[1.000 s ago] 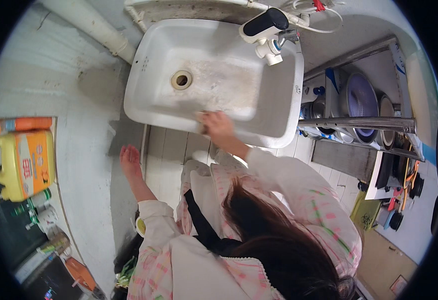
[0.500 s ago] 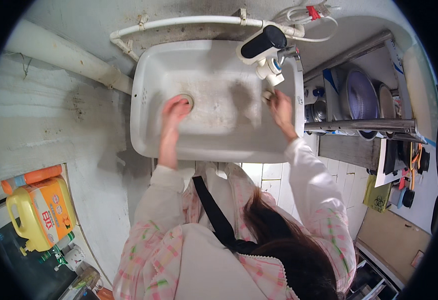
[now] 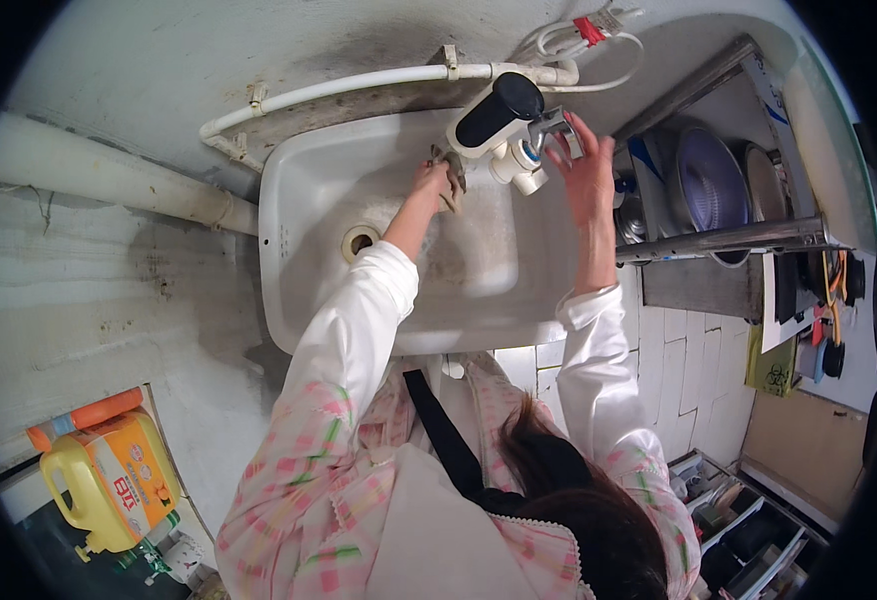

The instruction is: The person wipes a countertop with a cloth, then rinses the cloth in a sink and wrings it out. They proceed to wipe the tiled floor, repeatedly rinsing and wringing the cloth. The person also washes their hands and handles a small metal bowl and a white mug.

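Observation:
A white sink (image 3: 289, 210) lies before me, with its round drain hole (image 3: 360, 240) uncovered on the left. Over its far part, my left hand (image 3: 433, 184) is closed round a crumpled grey-brown cloth (image 3: 452, 186), partly hidden by the fingers. The cloth hangs just below a white-and-black tap (image 3: 499, 112). My right hand (image 3: 589, 178) is raised at the tap's right side. Its thumb and fingers lie around the metal tap handle (image 3: 567, 138). I cannot make out any water running from the white spout (image 3: 531, 181).
On the right, a metal rack (image 3: 729, 240) holds a purple colander (image 3: 711, 185) and other bowls beside the sink. A white pipe (image 3: 359, 84) runs along the back wall. At lower left stands a yellow jug (image 3: 109, 485) with an orange label.
My left hand has left the drain area and moved up and right, now with the cloth in it. My right hand has risen from the sink's right side to the tap handle. The view has tilted.

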Demonstrator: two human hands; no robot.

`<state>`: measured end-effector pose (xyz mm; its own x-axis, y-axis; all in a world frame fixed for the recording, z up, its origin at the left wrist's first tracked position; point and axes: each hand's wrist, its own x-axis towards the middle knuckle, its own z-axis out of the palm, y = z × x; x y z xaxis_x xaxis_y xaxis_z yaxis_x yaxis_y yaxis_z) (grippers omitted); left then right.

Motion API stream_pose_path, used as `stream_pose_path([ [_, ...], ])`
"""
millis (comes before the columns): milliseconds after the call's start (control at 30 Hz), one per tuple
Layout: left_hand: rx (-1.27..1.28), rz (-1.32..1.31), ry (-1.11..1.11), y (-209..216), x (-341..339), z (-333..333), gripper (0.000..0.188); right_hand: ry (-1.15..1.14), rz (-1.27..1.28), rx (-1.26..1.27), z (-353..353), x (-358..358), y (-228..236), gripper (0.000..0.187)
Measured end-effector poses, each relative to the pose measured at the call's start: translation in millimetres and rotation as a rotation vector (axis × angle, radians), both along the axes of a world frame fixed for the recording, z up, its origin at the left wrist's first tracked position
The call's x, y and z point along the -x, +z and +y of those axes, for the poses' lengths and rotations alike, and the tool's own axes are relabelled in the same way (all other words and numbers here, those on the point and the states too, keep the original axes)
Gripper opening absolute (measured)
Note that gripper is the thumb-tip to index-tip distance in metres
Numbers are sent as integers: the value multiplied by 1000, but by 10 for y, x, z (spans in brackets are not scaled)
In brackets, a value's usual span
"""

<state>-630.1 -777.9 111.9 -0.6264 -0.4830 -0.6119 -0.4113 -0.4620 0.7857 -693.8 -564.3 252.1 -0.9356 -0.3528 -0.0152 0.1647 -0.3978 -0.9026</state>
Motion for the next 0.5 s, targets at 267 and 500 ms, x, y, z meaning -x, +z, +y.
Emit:
stream_pose_path([
  [267, -379, -103, 22, -86, 82, -333, 28, 217, 202, -242, 23, 240, 322, 43],
  [500, -116, -71, -91, -266, -137, -606, 21, 388, 255, -291, 112, 465, 259, 44],
])
